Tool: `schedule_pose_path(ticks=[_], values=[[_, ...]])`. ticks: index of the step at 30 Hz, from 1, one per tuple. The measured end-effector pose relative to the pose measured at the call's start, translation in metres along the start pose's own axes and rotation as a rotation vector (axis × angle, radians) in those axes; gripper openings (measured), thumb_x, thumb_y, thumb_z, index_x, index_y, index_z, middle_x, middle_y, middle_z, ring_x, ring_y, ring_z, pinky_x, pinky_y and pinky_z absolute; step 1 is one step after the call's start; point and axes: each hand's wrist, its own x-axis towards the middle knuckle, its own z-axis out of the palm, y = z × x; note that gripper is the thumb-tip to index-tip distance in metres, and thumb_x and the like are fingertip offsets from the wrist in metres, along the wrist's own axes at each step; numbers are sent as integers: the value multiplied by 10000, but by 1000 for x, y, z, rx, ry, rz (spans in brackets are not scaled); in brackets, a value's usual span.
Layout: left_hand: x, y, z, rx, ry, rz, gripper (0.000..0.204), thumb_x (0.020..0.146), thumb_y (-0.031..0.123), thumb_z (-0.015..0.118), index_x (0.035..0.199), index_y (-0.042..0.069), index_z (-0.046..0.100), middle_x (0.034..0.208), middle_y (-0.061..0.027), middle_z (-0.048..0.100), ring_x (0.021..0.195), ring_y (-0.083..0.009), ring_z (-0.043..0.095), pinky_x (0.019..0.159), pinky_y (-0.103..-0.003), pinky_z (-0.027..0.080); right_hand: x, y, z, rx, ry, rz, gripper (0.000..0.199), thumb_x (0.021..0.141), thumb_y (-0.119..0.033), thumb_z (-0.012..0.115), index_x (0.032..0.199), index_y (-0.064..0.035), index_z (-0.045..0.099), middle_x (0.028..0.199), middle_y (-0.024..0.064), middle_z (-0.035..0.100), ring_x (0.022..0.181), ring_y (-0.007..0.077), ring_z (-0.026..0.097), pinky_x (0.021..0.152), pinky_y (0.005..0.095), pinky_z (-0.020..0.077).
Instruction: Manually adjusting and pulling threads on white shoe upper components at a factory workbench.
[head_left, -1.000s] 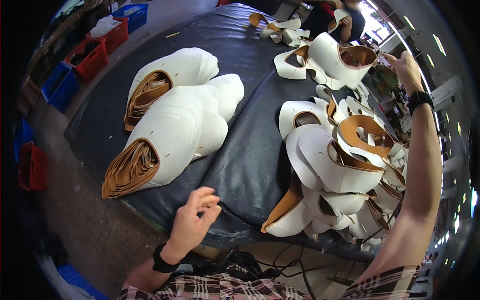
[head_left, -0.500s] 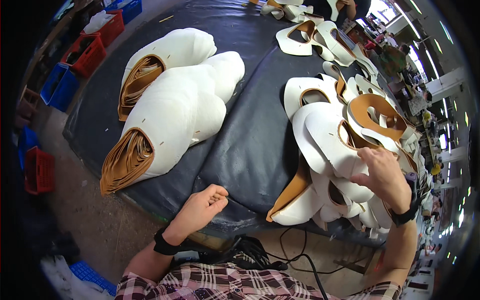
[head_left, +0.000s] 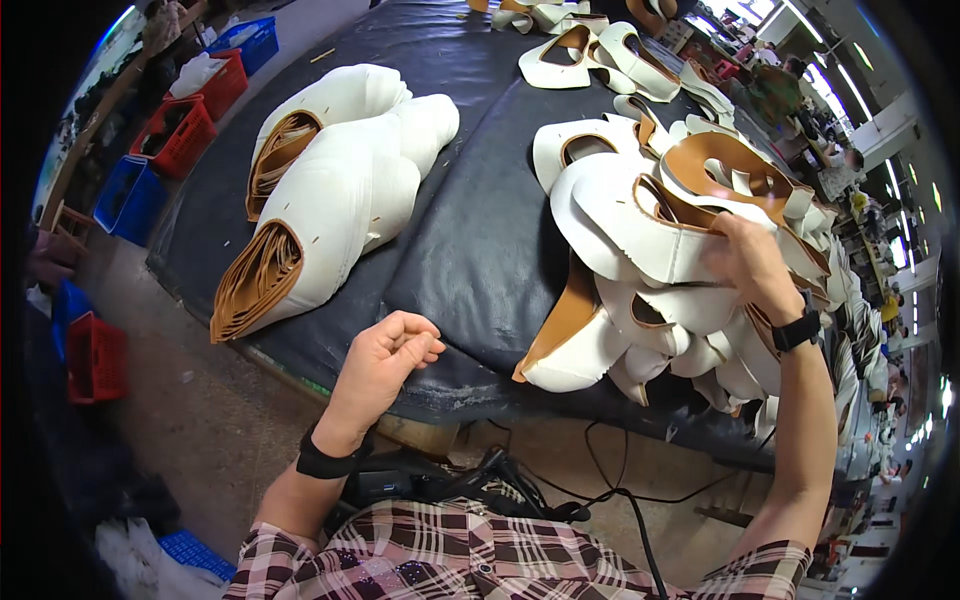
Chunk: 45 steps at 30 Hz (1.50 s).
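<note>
My right hand [head_left: 752,258] is slightly blurred and pinches the edge of a white shoe upper [head_left: 625,225] with tan lining. That upper lies on top of a loose heap at the right. Beside it in the heap is an upper turned tan side out [head_left: 720,165]. Over the table's near edge, my left hand [head_left: 385,362] is closed, thumb against curled fingers, with nothing visible in it. At the left, two nested stacks of white uppers lie on their sides: a nearer stack [head_left: 345,190] and a farther one [head_left: 345,95]. Tan layers show at their ends.
A dark padded table [head_left: 470,240] carries everything. More white uppers [head_left: 640,65] lie at its far right. Red crates [head_left: 178,135] and blue crates [head_left: 128,198] line the floor at left. A black cable [head_left: 640,500] hangs below the near edge. People work in the right background.
The view has shifted, so the table's contents appear higher and further left. My right hand stays at the top upper, its fingers now closed at the opening's edge. My left hand remains closed.
</note>
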Motion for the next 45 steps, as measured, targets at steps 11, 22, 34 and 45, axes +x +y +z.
schedule_pose_path(ticks=[11,22,34,45], values=[[-37,98,65,589,86,929,627,755,66,674,1311,18,389,1345,-162,430,1217,-257,443,1021,-388,335,-80,-144,-20,-109,503,-683,140,645,-109,611,781,-86,589,812,40,499,760,195,543,671,330,440],[-29,10,105,697,231,656,534,793,-126,409,1288,64,475,1151,-202,586,1066,-325,590,900,-340,462,-134,-122,85,1144,128,-406,383,612,-36,670,985,-28,581,1022,102,562,748,198,546,666,305,471],[-39,4,159,621,184,579,219,851,24,596,1062,59,642,1012,-138,648,1021,-299,598,850,-319,477,-124,-132,152,1666,516,-54,269,810,98,550,1063,16,586,968,67,636,868,112,598,773,243,476],[-56,-26,150,-74,-61,-74,141,905,98,584,1012,12,613,929,-2,618,868,-57,559,800,-213,458,-141,-120,156,1947,-185,35,169,885,-117,628,997,9,628,859,1,626,756,55,550,684,190,449]])
